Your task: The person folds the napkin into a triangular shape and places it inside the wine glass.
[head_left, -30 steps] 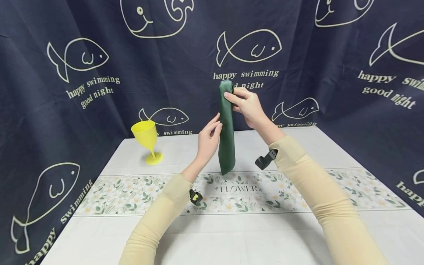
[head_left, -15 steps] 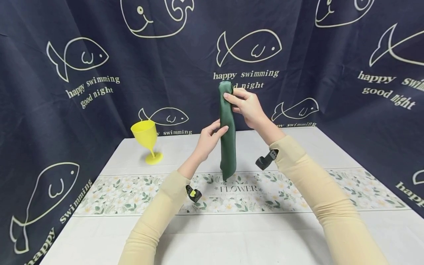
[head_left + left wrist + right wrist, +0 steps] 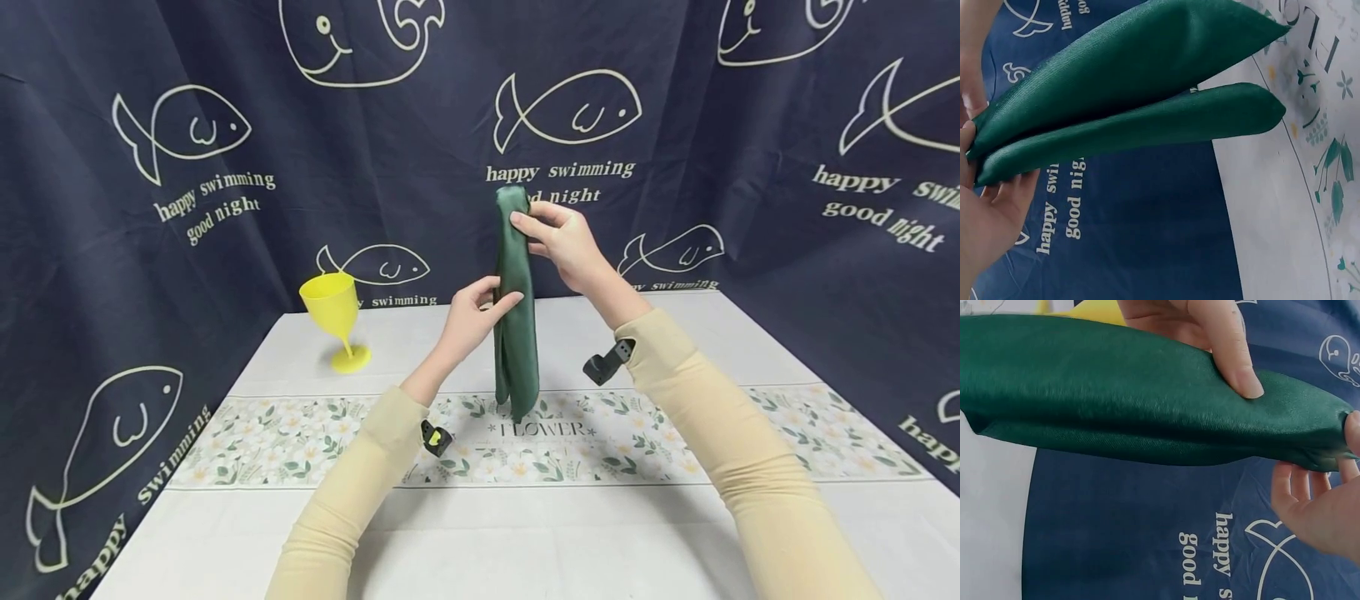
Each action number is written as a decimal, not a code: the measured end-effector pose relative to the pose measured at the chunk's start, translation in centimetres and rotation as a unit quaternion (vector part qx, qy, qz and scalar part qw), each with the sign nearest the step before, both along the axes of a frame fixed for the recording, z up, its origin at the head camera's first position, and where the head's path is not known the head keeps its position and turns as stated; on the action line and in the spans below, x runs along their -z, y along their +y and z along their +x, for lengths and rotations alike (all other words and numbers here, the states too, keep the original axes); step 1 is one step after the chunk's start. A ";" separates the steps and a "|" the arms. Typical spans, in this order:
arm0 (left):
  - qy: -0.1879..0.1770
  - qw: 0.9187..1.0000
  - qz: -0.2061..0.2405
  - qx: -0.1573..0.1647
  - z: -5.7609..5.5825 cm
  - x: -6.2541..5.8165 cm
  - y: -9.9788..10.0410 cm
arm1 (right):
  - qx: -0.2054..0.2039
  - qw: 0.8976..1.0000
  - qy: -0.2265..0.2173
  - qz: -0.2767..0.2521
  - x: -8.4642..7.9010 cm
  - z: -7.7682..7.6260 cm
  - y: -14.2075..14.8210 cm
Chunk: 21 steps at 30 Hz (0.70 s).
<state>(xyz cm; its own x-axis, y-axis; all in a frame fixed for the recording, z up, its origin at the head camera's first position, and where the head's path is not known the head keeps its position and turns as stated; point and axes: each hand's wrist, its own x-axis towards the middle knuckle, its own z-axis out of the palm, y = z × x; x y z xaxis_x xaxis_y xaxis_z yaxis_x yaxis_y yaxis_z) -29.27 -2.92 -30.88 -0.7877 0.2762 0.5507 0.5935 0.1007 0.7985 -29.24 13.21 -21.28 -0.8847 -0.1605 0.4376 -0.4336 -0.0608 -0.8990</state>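
Observation:
A folded green satin napkin (image 3: 517, 342) hangs upright above the table, its top end bunched. My right hand (image 3: 566, 242) pinches it near the top, thumb in front and fingers behind. Lower down, my left hand (image 3: 471, 315) holds the napkin's left side, with the thumb (image 3: 1244, 369) lying across the front face in the right wrist view. Two separate flaps of the napkin (image 3: 1129, 56) spread apart below the left hand in the left wrist view. Part of the left fingers is hidden behind the cloth.
A yellow goblet (image 3: 332, 307) stands at the back left of the white table (image 3: 525, 542). A floral printed band (image 3: 300, 442) crosses the tabletop. Dark blue curtains (image 3: 420, 183) with fish drawings hang behind and at both sides.
My left hand has gone from touching the napkin's left edge to gripping it, slightly lower. The napkin's lower end has parted into two flaps. The right hand stays almost where it was.

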 end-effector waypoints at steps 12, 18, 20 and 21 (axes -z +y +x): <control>0.039 0.998 0.046 -0.011 0.0 -0.1 0.2 | 0.006 1.000 0.006 -0.030 0.0 -0.6 0.1; 0.058 0.997 0.034 -0.041 0.1 0.0 0.3 | 0.015 0.999 0.004 -0.042 -0.1 -0.2 -0.2; 0.059 0.996 0.029 -0.053 0.0 0.2 0.4 | 0.014 0.999 0.000 -0.044 -0.1 0.0 -0.3; 0.057 0.996 0.030 -0.056 0.0 0.3 0.5 | 0.011 0.999 -0.002 -0.046 -0.1 0.1 -0.4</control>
<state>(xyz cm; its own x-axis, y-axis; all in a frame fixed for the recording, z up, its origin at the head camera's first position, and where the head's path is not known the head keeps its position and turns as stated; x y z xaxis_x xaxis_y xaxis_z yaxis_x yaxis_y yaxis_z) -29.28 -2.45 -31.21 -0.7437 0.1529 0.6508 0.6678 0.1254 0.7337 -29.16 12.83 -21.15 -0.8893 -0.0994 0.4464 -0.4326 -0.1337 -0.8916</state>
